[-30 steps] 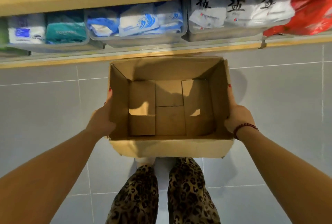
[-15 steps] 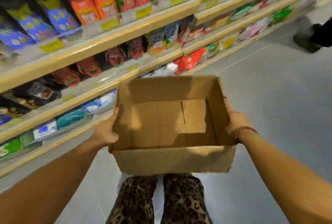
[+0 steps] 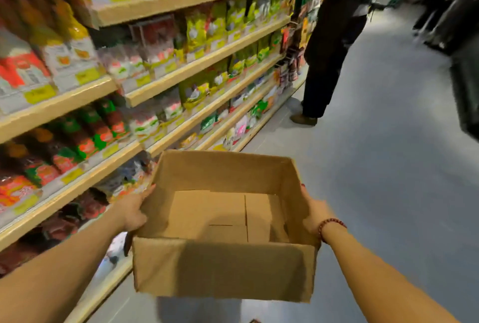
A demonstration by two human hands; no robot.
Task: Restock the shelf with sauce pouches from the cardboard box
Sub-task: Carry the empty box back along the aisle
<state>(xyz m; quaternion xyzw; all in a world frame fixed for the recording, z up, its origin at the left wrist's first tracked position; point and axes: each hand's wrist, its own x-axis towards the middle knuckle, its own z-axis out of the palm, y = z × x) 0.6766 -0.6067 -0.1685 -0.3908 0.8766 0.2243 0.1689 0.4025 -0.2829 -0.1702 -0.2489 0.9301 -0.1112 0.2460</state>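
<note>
I hold an open brown cardboard box point(image 3: 223, 271) in front of me, with nothing inside it but its folded bottom flaps. My left hand point(image 3: 132, 211) grips the box's left wall and my right hand point(image 3: 315, 215), with a red bead bracelet on the wrist, grips the right wall. Rows of red, green and orange sauce pouches point(image 3: 85, 138) stand on the wooden shelves point(image 3: 77, 188) to my left. The picture is blurred by motion.
The shelving runs along the left side of a grey-floored aisle point(image 3: 375, 167). A person in dark trousers point(image 3: 326, 45) stands ahead by the shelf end. More people and dark shapes point(image 3: 461, 37) are at the far right.
My view has swung up from the bottom shelf and floor to look along the aisle. The box stays in both hands and the shelves are now on my left.
</note>
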